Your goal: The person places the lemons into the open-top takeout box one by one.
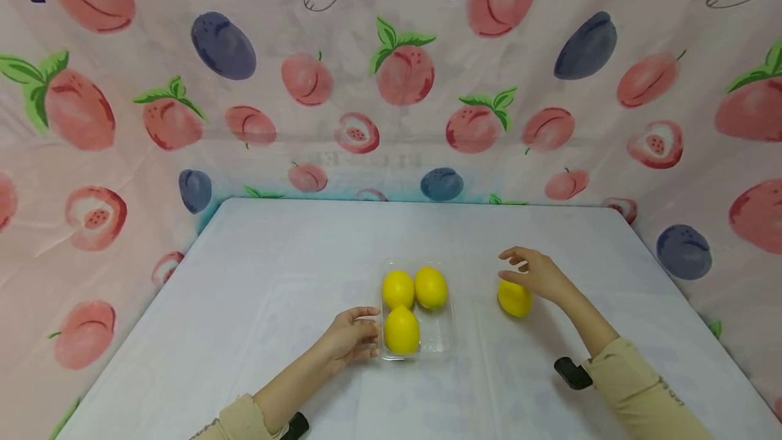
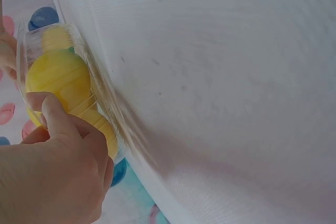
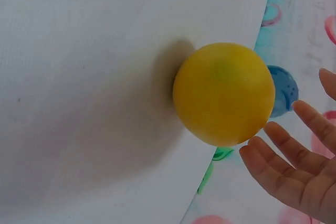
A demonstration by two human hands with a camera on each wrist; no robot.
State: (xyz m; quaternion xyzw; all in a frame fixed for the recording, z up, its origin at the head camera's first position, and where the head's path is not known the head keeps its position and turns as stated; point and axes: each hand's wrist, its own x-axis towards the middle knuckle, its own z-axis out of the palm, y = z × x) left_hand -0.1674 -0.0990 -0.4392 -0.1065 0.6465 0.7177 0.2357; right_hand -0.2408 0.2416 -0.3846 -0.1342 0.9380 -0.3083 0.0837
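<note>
A clear plastic box [image 1: 436,341] stands mid-table with three yellow lemons in it: one at back left [image 1: 398,288], one at back right [image 1: 431,288] and one at front left [image 1: 402,330]. My left hand [image 1: 351,337] holds the box by its left side; in the left wrist view the curled fingers [image 2: 58,116] are against the clear wall. A separate lemon [image 1: 514,299] lies on the table to the right of the box. Over that lemon is my right hand [image 1: 537,276], its fingers spread and loosely bent. The right wrist view shows the fingertips [image 3: 254,153] close beside the lemon [image 3: 224,94], not curled round it.
The white-covered table [image 1: 275,257] reaches back to a fruit-print curtain [image 1: 342,39]. Dark wrist devices [image 1: 573,373] sit by both sleeves. The box's front right compartment shows bare plastic.
</note>
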